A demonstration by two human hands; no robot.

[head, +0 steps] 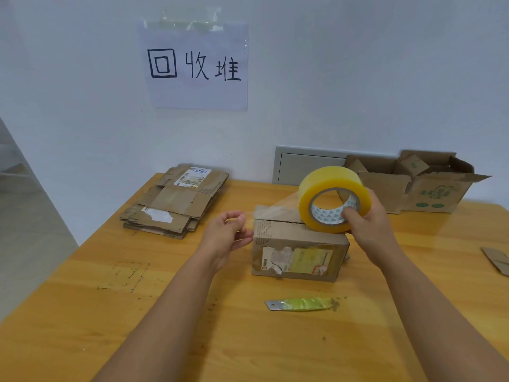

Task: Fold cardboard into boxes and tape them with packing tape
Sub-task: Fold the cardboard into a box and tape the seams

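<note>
Right hand (366,224) grips the yellow tape roll (334,199); left hand (230,234) pinches its clear pulled end.
Roll rests atop a worn, torn-labelled cardboard box (298,249) on the counter (165,312).

My wooden table (115,312) carries a small box (298,252), flattened cardboard (176,202), a cutter (300,304) and an open carton (429,188).

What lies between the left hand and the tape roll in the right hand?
In the head view, a stretch of clear tape runs from the left hand to the tape roll in the right hand, over the small box.
</note>
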